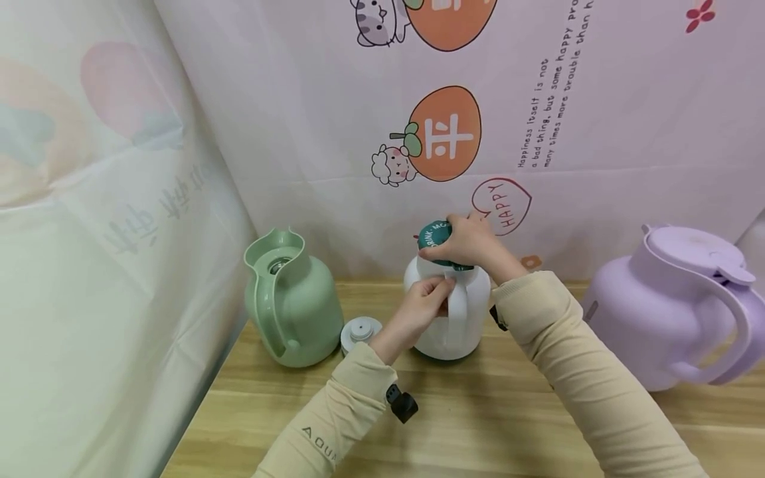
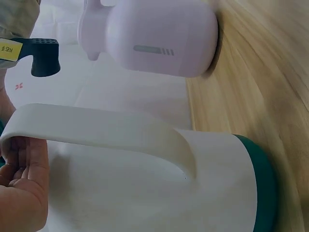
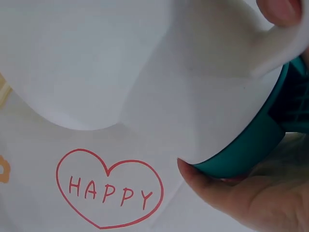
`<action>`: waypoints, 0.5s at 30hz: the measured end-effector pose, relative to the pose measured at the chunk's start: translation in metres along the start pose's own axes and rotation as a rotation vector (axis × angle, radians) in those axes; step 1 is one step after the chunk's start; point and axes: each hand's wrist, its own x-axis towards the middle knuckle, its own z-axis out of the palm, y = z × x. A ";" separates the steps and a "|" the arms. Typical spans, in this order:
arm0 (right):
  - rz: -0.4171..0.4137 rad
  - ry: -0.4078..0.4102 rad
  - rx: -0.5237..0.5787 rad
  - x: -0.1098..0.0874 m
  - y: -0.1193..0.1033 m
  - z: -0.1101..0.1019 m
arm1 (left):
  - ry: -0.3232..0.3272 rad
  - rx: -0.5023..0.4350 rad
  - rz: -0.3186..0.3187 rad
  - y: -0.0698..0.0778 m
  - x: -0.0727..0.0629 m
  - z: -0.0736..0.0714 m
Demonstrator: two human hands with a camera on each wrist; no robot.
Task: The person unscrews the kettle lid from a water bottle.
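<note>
A white thermos jug (image 1: 427, 335) with a green base stands upright on the wooden table. Its dark green lid (image 1: 431, 240), printed with white lettering, sits at the top of the jug. My right hand (image 1: 475, 244) grips this lid from above, thumb on the near side and fingers over the far side. In the right wrist view, the fingertips lie along the green rim (image 3: 241, 157). My left hand (image 1: 418, 307) holds the upper part of the jug's handle (image 2: 96, 126), fingers curled inside the loop.
On the left stands a green jug (image 1: 307, 312) with its mouth uncovered. A round white stopper (image 1: 361, 330) lies between it and the white jug. A lilac jug (image 1: 633, 318) with its lid on stands at the right. A printed cloth (image 1: 335, 133) hangs behind the table.
</note>
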 end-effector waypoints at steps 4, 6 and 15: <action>-0.043 -0.015 -0.001 0.002 0.004 0.000 | -0.014 0.008 0.013 -0.002 0.000 0.001; -0.062 -0.024 -0.005 0.002 0.006 0.000 | -0.020 0.013 0.026 -0.002 0.000 0.002; -0.126 -0.095 -0.022 0.005 0.010 -0.008 | -0.041 0.032 0.034 -0.001 0.001 0.000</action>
